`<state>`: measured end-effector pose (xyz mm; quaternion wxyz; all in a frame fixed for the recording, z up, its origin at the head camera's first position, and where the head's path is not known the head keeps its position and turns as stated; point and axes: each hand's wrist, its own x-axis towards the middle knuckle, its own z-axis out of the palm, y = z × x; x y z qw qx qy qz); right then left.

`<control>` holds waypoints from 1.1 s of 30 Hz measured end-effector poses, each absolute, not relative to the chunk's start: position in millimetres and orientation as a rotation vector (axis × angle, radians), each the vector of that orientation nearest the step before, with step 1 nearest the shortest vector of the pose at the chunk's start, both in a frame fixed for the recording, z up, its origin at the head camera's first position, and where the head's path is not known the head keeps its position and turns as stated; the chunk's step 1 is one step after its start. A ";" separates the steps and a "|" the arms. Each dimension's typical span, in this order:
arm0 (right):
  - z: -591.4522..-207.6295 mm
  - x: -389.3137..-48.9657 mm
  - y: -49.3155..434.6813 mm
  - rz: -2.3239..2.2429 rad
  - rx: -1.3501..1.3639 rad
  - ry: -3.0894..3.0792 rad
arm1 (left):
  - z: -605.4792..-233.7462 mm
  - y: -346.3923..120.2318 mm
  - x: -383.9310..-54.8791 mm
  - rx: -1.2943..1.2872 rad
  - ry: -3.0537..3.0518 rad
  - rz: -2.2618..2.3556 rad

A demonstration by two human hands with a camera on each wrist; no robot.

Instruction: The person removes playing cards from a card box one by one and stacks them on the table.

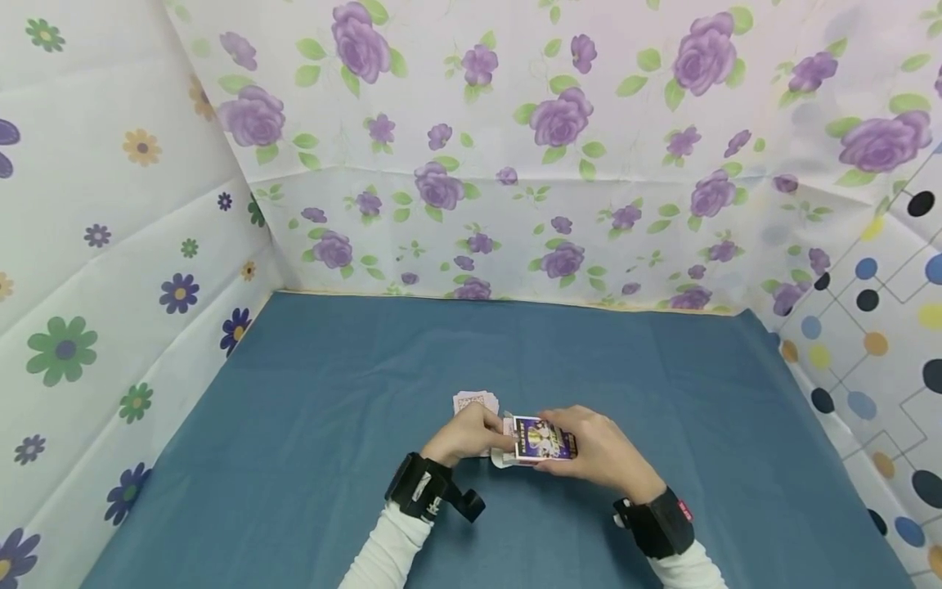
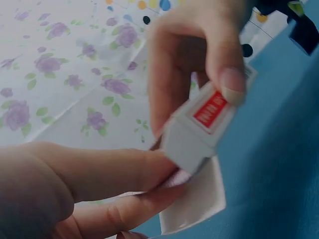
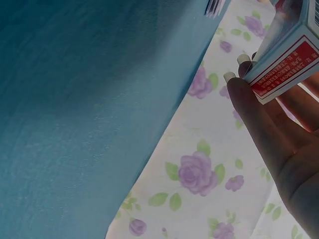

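My right hand grips a small playing card box with a colourful picture on its face, fingers along one long side and thumb along the other. At the box's left end my left hand pinches playing cards between thumb and fingers; they show as a pinkish edge in the left wrist view. A white flap hangs open at that end. In the right wrist view the box's narrow side bears a red label. Behind my left hand lies a pile of playing cards, partly hidden by it.
A blue cloth covers the table. Floral sheeting rises along the back edge, with patterned sheets at left and right. A black wrist camera mount sticks out beside my left wrist.
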<state>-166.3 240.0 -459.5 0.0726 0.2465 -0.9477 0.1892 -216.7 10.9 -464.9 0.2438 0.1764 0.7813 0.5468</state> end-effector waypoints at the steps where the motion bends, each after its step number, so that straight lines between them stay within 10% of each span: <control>1: -459.6 -166.2 240.2 0.570 0.738 -2.853 | -465.0 9.9 -217.7 0.479 2.113 1.496; 33: -460.7 -168.9 238.0 0.562 0.713 -2.894 | -452.4 -52.8 -239.0 0.502 1.877 1.588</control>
